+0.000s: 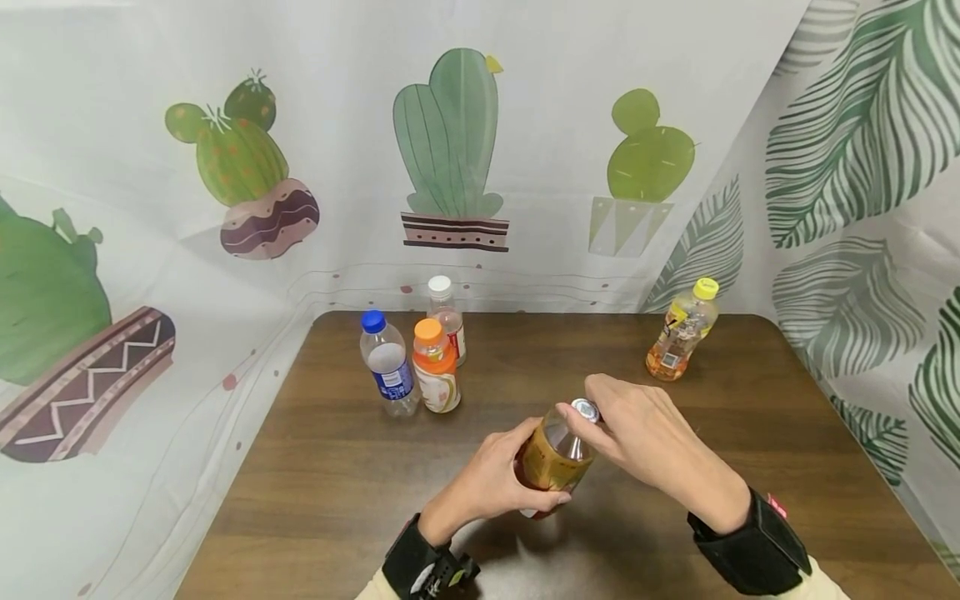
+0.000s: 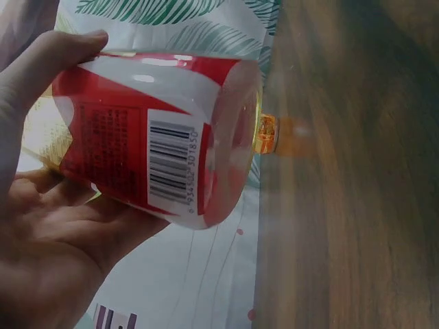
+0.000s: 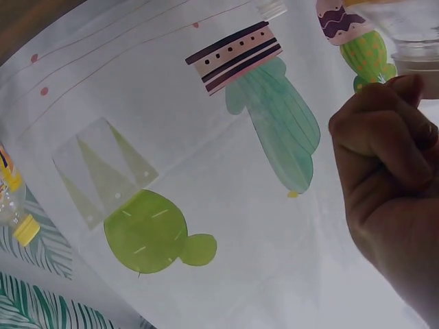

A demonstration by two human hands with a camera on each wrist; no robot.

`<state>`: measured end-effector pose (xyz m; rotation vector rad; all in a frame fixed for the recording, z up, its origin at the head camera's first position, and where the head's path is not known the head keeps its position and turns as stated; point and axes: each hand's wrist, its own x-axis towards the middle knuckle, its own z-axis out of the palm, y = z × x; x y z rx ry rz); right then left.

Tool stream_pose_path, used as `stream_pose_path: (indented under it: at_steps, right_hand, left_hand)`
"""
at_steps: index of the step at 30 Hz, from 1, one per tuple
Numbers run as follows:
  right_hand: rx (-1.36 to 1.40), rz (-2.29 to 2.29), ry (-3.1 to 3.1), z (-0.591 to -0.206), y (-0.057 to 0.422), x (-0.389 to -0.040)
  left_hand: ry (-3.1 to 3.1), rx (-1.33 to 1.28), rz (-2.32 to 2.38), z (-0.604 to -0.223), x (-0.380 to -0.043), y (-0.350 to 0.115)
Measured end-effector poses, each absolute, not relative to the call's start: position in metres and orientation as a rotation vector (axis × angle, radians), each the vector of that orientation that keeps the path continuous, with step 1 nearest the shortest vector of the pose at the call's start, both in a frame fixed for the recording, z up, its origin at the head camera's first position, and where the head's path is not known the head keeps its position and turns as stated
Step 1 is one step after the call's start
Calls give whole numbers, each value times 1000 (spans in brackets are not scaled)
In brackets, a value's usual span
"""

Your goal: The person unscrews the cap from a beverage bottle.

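Observation:
My left hand (image 1: 491,479) grips a clear plastic bottle (image 1: 553,462) with a gold and red label, its thumb and fingers spread around the body. The left wrist view shows the bottle's base and its barcode label (image 2: 171,161), with the base off the table. At the bottle's top, my right hand (image 1: 652,429) pinches the white cap (image 1: 585,409) between thumb and curled fingers. The right wrist view catches only the curled right hand (image 3: 391,151) at the cap and clear neck, cut off by the frame's edge.
On the brown table (image 1: 337,500), a blue-capped bottle (image 1: 392,371), an orange-capped bottle (image 1: 437,371) and a white-capped bottle (image 1: 447,321) stand together at back left. A yellow-capped bottle (image 1: 681,329) stands at back right. Behind hangs a cactus-print cloth (image 1: 555,167).

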<state>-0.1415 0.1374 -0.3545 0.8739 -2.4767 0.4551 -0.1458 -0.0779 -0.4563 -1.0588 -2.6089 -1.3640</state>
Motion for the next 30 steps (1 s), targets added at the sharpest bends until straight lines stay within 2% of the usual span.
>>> stream_pose_path:
  at_steps: [15, 30]
  right_hand:
    - [1127, 534, -2470, -349, 146, -137]
    - [706, 366, -2526, -339, 136, -129]
  left_hand:
    - [-2718, -1296, -1745, -453, -151, -88]
    - [-2627, -1005, -1450, -460, -149, -78]
